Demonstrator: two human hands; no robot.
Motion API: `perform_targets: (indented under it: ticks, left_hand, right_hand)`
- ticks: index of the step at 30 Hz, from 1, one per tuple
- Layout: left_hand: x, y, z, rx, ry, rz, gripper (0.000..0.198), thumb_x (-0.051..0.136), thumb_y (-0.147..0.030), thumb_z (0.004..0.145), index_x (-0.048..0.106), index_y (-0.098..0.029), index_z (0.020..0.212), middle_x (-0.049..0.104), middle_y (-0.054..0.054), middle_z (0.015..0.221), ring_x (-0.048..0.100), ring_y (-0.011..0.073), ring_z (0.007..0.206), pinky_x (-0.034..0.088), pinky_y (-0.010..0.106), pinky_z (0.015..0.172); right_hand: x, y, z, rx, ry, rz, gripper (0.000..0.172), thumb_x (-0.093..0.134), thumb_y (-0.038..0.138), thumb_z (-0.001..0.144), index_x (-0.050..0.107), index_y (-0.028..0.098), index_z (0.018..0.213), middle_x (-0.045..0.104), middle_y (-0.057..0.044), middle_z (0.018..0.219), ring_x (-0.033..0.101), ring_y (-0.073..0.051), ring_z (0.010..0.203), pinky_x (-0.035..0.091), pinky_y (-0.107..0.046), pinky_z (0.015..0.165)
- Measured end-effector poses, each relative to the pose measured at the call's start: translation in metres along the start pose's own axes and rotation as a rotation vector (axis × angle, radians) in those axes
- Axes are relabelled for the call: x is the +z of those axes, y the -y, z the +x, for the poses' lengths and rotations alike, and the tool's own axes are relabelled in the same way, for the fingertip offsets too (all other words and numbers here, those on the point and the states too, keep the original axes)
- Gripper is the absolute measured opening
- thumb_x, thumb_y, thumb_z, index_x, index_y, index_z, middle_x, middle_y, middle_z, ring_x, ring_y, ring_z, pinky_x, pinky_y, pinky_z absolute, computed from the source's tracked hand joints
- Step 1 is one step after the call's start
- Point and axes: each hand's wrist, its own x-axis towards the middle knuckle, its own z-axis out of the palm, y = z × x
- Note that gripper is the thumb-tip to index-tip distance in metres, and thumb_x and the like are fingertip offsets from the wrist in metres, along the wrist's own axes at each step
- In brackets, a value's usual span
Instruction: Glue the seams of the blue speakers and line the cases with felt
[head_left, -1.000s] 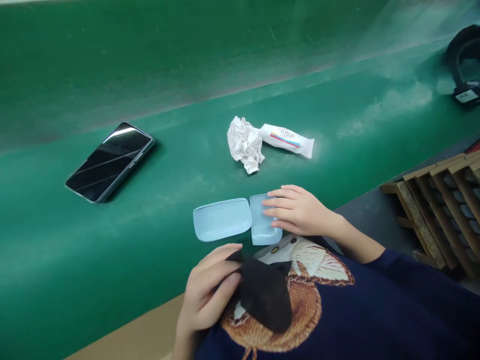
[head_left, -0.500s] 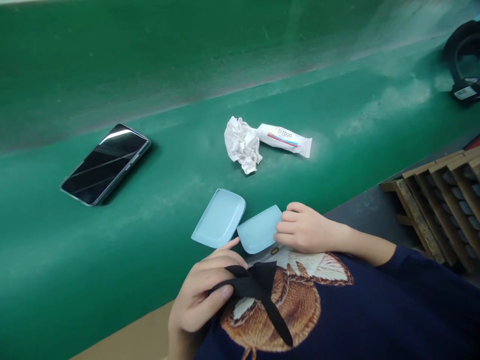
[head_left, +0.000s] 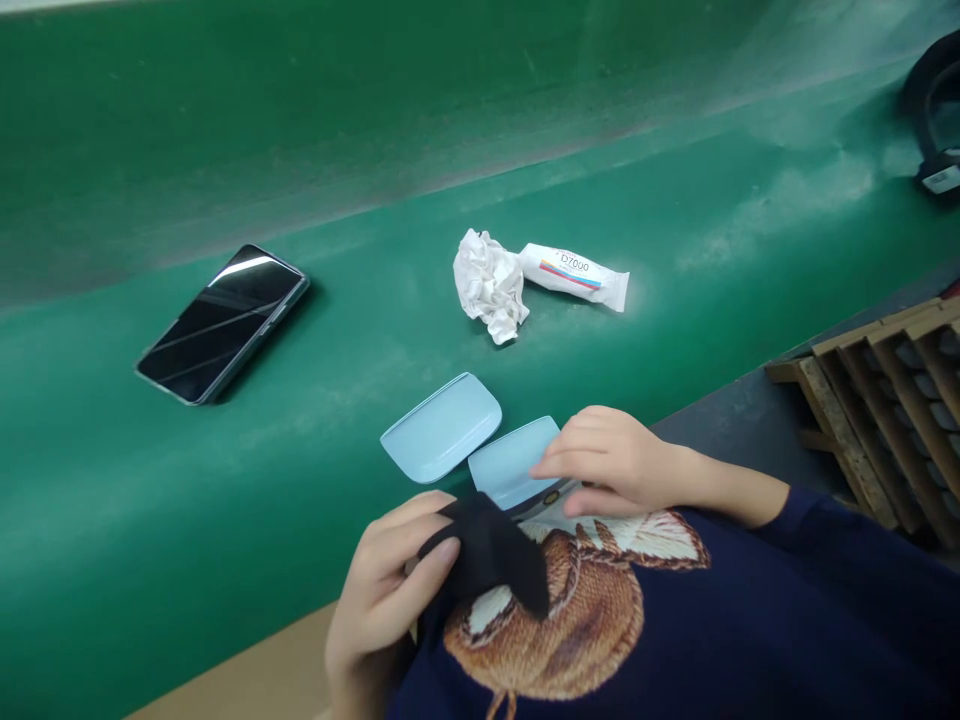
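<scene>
I can see the left hand (head_left: 367, 600) pinching a black cloth (head_left: 499, 555) between thumb and fingers, right at the desk's (head_left: 187, 520) near edge, with the cloth hanging in front of the person's dark blue shirt (head_left: 750, 600). The right hand (head_left: 626, 460) is loosely bent, its thumb parted from the fingers; the fingertips sit over one pale-blue dish (head_left: 510, 460) by that edge, and from here I can't tell whether they touch it. A second pale-blue dish (head_left: 442, 430) lies just beside it, a little farther in from the near edge. Toward the back edge, crumpled white paper (head_left: 489, 285) sits against a white tube (head_left: 574, 275) marked D7000, while a phone (head_left: 225, 325) lies well to their left
</scene>
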Motion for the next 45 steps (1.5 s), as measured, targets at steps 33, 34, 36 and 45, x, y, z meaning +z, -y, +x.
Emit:
perform_targets:
  ticks: [33,34,36,45]
  left_hand:
    - [0.006,-0.010,-0.018,0.094,0.216,0.327,0.021,0.046,-0.013,0.092,0.055,-0.018,0.073,0.066,0.009,0.125,0.069,0.0150,0.094,0.053,0.024,0.078]
    - [0.007,-0.009,-0.018,0.081,0.193,0.319,0.021,0.047,-0.013,0.091,0.057,-0.018,0.074,0.063,0.009,0.129,0.068,0.0150,0.095,0.052,0.024,0.079]
    - [0.008,-0.007,-0.019,0.049,0.150,0.317,0.021,0.048,-0.013,0.091,0.060,-0.018,0.075,0.051,0.011,0.143,0.065,0.0167,0.102,0.052,0.027,0.085]
    - [0.011,0.000,-0.017,0.039,0.246,0.295,0.026,0.046,-0.015,0.093,0.058,-0.017,0.070,0.044,0.010,0.151,0.064,0.0158,0.093,0.052,0.031,0.080]
  right_hand:
    - [0.010,0.002,0.030,0.479,0.243,-0.260,0.022,0.055,0.030,0.094,0.064,0.017,0.079,0.060,-0.001,0.077,0.048,-0.016,0.075,0.023,-0.033,0.069]
    - [0.011,0.002,0.030,0.480,0.222,-0.264,0.022,0.055,0.030,0.093,0.064,0.017,0.078,0.060,-0.001,0.077,0.048,-0.016,0.075,0.023,-0.033,0.069]
    - [0.012,0.001,0.029,0.478,0.175,-0.279,0.021,0.056,0.030,0.092,0.064,0.017,0.077,0.060,-0.001,0.076,0.048,-0.016,0.074,0.023,-0.033,0.069]
    - [0.021,0.000,0.028,0.411,0.106,-0.387,0.022,0.055,0.028,0.091,0.061,0.018,0.072,0.059,0.000,0.072,0.047,-0.016,0.071,0.022,-0.034,0.068]
